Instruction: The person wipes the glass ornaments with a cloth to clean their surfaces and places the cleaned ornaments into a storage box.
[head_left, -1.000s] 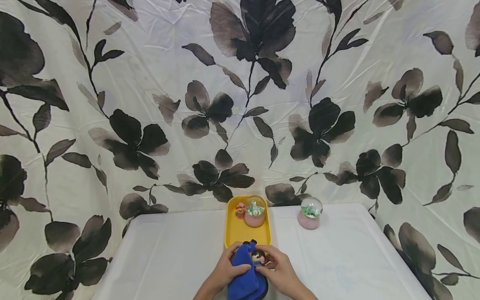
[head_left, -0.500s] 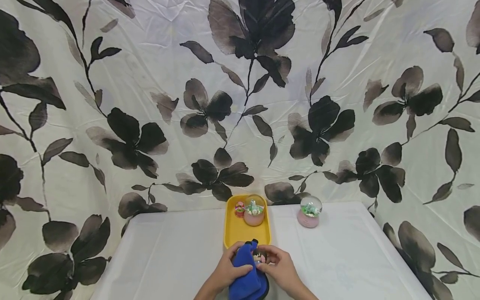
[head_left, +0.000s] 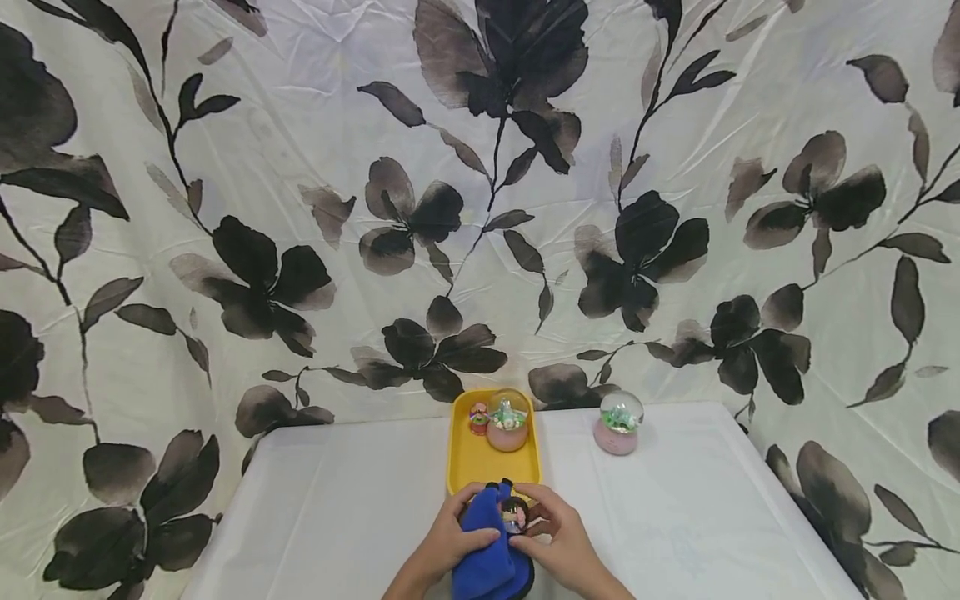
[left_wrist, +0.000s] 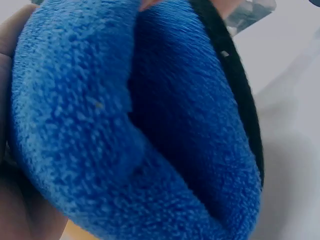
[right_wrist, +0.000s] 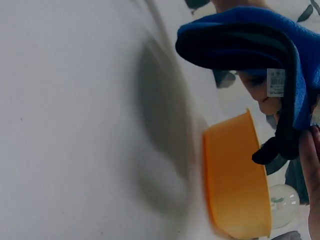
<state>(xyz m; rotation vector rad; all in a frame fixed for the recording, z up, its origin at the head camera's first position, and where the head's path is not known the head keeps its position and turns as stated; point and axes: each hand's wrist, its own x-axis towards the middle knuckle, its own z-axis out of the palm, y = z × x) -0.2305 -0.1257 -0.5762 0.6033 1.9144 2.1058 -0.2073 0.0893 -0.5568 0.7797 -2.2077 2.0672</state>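
A blue plush cloth (head_left: 483, 557) with dark edging is gripped by my left hand (head_left: 448, 537), thumb in front and fingers behind. Against the cloth's right side, my right hand (head_left: 561, 537) pinches a small dark-haired figurine (head_left: 514, 515) between thumb and fingers. The left wrist view is mostly filled by the cloth's folded pile (left_wrist: 75, 100), and the figurine is hidden there. In the right wrist view the cloth's dark border and a white label (right_wrist: 276, 82) show. Both hands are just in front of the yellow tray (head_left: 468, 475).
Inside the tray stand a small red figurine (head_left: 478, 419) and a snow globe (head_left: 507, 433) with a pink base. A second pink-based snow globe (head_left: 619, 433) stands on the white table (head_left: 337, 500) to the right. Behind the table hangs a floral-patterned cloth (head_left: 300, 167).
The figurine has turned within my right fingers, showing more of its dark hair round the rim. My hands and the cloth have shifted only slightly; the tray and globes stay put.
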